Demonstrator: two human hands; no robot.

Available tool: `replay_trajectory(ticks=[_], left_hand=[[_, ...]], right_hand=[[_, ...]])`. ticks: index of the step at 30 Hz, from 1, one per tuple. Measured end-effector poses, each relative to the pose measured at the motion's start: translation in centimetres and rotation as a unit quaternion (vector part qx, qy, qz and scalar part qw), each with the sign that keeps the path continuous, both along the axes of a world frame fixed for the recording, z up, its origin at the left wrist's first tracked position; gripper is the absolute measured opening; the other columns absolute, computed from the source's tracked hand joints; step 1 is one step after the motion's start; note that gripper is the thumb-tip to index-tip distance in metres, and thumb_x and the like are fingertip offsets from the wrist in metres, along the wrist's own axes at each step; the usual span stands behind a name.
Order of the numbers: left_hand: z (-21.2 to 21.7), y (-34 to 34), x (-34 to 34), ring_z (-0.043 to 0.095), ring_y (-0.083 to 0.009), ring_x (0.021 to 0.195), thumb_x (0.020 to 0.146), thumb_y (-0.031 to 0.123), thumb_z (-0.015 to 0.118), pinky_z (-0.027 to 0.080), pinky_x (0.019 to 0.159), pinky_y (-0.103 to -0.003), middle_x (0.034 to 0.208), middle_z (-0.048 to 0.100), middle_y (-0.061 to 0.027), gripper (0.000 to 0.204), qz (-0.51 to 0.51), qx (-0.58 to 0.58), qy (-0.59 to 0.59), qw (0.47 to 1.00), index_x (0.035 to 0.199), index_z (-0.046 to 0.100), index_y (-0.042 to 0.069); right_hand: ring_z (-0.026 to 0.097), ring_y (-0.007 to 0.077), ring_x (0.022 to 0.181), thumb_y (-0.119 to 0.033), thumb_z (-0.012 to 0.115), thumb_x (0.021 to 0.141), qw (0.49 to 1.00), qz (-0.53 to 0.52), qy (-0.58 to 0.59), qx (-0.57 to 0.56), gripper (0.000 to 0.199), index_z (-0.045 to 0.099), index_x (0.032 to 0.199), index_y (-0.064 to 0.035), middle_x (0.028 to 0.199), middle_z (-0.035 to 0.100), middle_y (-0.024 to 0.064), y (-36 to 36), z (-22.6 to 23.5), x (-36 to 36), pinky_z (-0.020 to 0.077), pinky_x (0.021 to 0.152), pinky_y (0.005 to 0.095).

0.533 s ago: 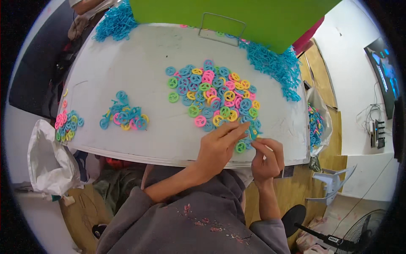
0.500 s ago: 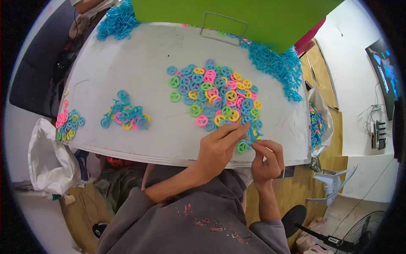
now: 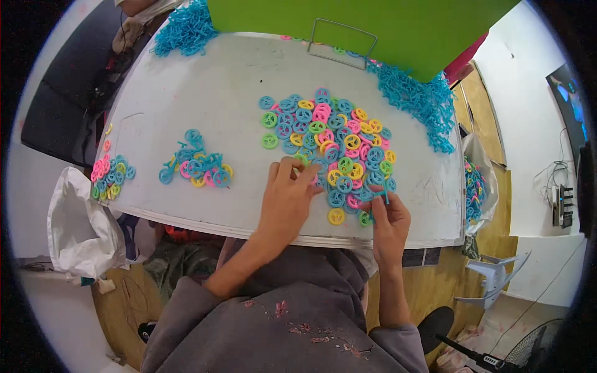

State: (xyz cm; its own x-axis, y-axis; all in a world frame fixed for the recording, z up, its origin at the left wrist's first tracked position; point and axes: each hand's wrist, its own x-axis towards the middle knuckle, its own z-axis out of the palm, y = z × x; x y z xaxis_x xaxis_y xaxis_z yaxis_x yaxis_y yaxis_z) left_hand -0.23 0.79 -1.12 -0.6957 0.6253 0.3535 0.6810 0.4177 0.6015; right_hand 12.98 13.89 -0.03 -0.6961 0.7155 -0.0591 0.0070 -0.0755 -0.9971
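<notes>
The left hand (image 3: pixel 287 198) lies palm down on the white counter (image 3: pixel 205 93), its fingers spread a little and stretched toward the near edge of a loose heap of small plastic wheels (image 3: pixel 329 143) in blue, pink, yellow and green. Its fingertips touch the wheels at the heap's lower left rim, and a green wheel (image 3: pixel 301 159) shows just past them; the hand looks open rather than closed on anything, though the fingers hide what lies directly beneath.

The right hand (image 3: pixel 387 217) is at the counter's front edge, just right of the left one. Its thumb and fingers are pinched together on a thin blue plastic piece (image 3: pixel 384 194) that sticks up above the fingertips; its exact shape is too small to make out. A yellow wheel (image 3: pixel 336 216) lies alone between the two hands, near the counter's edge.

Further left on the counter sits a smaller cluster of wheels joined with blue pieces (image 3: pixel 196 165), and another small group of wheels (image 3: pixel 111 177) lies at the far left edge. Heaps of tangled blue plastic parts (image 3: pixel 416 99) line the back of the counter under a green board (image 3: pixel 373 25). A white bag (image 3: pixel 78 230) hangs off the left side.
</notes>
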Motion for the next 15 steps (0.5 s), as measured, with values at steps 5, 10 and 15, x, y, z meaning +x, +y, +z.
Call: replay_trajectory(ticks=[5, 10, 15], left_hand=[[-1.3, -0.3, -0.5, 0.058, -0.0293, 0.082, 0.072, 0.003, 0.071, 0.049, 0.067, -0.034, 0.094, 0.056, -0.0137, 0.032, -0.047, 0.049, -0.043, 0.997, 0.103, 0.064, 0.006], [0.8, 0.1, 0.6, 0.062, -0.0168, 0.074, 0.086, 0.004, 0.062, 0.051, 0.06, -0.027, 0.084, 0.06, -0.0068, 0.014, -0.038, 0.243, -0.272, 0.93, 0.099, 0.062, 0.001], [1.3, 0.3, 1.5, 0.061, -0.0128, 0.079, 0.092, 0.009, 0.056, 0.052, 0.064, -0.025, 0.09, 0.06, -0.0056, 0.013, -0.076, 0.267, -0.402, 0.873, 0.1, 0.058, -0.001]], right_hand=[[0.059, 0.0085, 0.076, -0.008, 0.055, 0.093, 0.998, 0.032, 0.039, -0.037, 0.016, 0.059, 0.104, 0.0019, 0.089, 0.065, 0.0052, 0.0, -0.9, -0.7, 0.0463, 0.071, 0.0232], [0.061, 0.0088, 0.082, -0.001, 0.06, 0.088, 0.998, 0.031, 0.013, 0.056, 0.016, 0.061, 0.104, 0.0029, 0.092, 0.066, 0.0058, -0.1, -0.8, -1.6, 0.048, 0.073, 0.0222], [0.06, 0.0111, 0.09, -0.003, 0.068, 0.083, 0.998, 0.047, 0.022, 0.047, 0.02, 0.063, 0.102, 0.0012, 0.098, 0.067, 0.0074, -0.9, -0.4, -1.6, 0.0481, 0.076, 0.0246]])
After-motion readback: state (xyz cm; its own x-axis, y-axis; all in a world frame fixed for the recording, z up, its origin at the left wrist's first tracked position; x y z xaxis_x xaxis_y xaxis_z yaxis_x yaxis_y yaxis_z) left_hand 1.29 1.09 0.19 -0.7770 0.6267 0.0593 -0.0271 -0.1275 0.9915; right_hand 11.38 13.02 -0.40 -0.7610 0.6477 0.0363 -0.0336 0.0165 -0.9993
